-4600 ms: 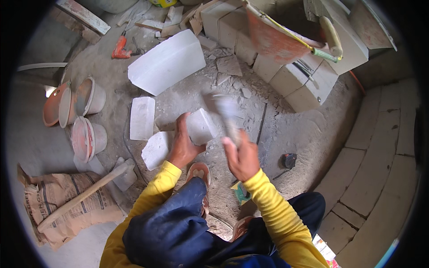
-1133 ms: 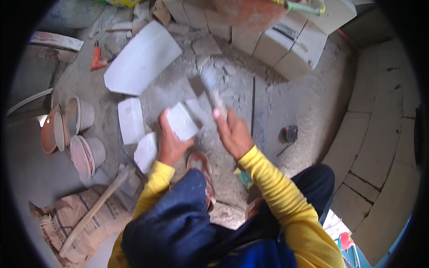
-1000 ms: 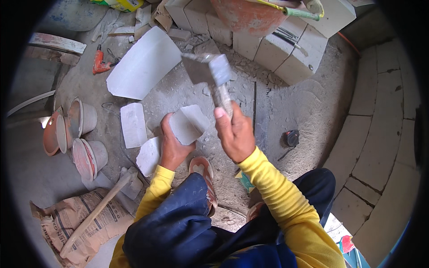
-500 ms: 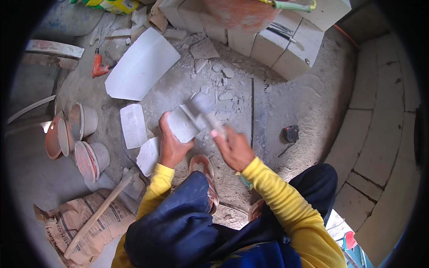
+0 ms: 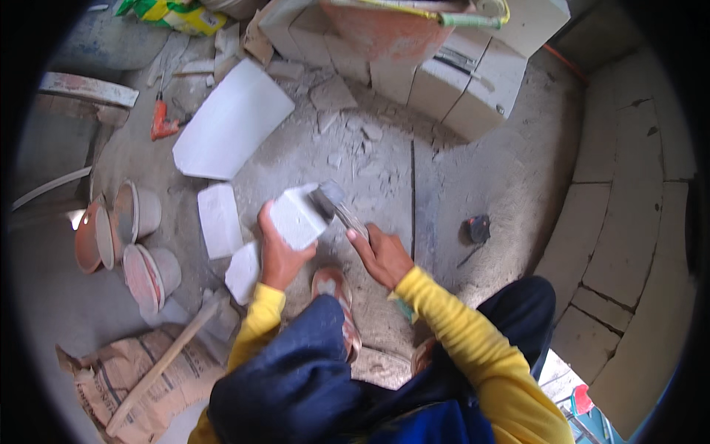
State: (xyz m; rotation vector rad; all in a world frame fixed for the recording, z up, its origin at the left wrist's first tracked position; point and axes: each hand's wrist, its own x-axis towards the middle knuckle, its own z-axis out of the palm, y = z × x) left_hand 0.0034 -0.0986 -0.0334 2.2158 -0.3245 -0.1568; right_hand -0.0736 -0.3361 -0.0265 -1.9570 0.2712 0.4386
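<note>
My left hand point(image 5: 279, 255) grips a pale white block piece point(image 5: 297, 218) by its left and lower sides and holds it above the floor. My right hand point(image 5: 383, 255) is closed round the handle of a short hammer point(image 5: 349, 217). The hammer's broad grey head point(image 5: 328, 195) meets the right edge of the block piece. Left of my left hand lie two smaller white pieces, a squarish one point(image 5: 220, 220) and a rough one point(image 5: 242, 272). A large white slab point(image 5: 233, 118) lies beyond them.
Broken chips point(image 5: 372, 132) litter the floor ahead. Left are an orange drill point(image 5: 163, 122), several buckets point(image 5: 140, 207) and a paper sack point(image 5: 126, 370) with a wooden-handled tool point(image 5: 166, 355) across it. A black tape measure point(image 5: 478, 229) lies right. Blocks point(image 5: 462, 92) carry a reddish bucket point(image 5: 384, 33).
The hammer, blurred before, now sits with its head at the block piece's right edge. The block piece has shifted slightly lower and turned a little. The whole view has tilted slightly.
</note>
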